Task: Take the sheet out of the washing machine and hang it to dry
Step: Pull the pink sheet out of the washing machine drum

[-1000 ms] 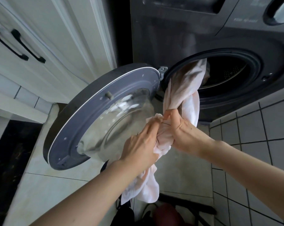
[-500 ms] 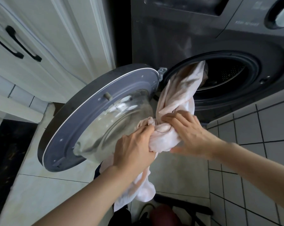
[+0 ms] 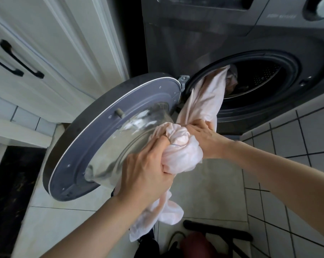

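Note:
A pale pink sheet (image 3: 204, 101) runs as a twisted rope out of the dark washing machine (image 3: 241, 34) drum opening (image 3: 259, 79), where its far end is still inside. My left hand (image 3: 146, 168) grips a bunched wad of the sheet just in front of the open round door (image 3: 94, 136). My right hand (image 3: 204, 135) grips the sheet just behind that wad, closer to the drum. A loose tail of the sheet (image 3: 163, 215) hangs down below my left hand toward the floor.
The open door with its glass bowl juts out to the left of my hands. White cabinets with black handles (image 3: 18, 60) stand at the left. A tiled wall (image 3: 297, 164) is at the right. Dark objects and a red thing (image 3: 194, 243) lie on the floor below.
Both hands have shifted along the sheet and pulled more of it out of the drum. The bunched wad between my hands has grown, and my right hand has moved to grip behind it.

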Motion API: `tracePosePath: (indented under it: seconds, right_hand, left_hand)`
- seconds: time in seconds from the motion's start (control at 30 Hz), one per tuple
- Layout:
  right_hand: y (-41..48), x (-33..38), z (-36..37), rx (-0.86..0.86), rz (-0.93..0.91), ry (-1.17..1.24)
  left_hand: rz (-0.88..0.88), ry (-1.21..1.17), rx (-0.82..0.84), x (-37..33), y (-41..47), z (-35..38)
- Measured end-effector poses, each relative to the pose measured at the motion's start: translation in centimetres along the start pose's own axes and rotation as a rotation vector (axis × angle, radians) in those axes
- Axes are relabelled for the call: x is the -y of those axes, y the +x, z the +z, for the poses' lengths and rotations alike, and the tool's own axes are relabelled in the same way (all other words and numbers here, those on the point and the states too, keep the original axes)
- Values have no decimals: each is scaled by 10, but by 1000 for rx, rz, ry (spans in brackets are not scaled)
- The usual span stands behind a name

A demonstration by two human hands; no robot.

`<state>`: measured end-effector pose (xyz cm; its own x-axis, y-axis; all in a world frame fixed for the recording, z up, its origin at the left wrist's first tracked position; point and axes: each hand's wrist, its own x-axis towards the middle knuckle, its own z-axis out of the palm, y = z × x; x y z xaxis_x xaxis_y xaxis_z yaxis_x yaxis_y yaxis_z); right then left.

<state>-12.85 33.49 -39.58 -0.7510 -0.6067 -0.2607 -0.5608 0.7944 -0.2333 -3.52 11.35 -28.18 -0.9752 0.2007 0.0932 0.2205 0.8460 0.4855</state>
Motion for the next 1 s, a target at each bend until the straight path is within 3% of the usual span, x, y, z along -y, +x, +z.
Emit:
tracePosePath:
  seconds: [0.1,0.43,0.63,0.73,0.87,1.0]
  right_hand:
    - [4,-4,5,-116,-13,-7]
    - [-7,-44,-7,34,-22,-109]
    - [-24,-64,-23,-117,-68,-332]
    - [-32,-67,-32,-150,-115,-315]
    - [-48,-61,-44,-144,-173,-249]
    - [-61,-45,-67,-201,-295,-248]
  left_hand:
    - [-14,-25,-1,2,0,1]
    - [-35,14,56,8,-5,6]
    - [-41,60,72,17,-6,8]
    - [-36,79,96,21,-7,11]
    - [-106,122,210,33,-15,23]
    - [-180,311,335,37,-17,31]
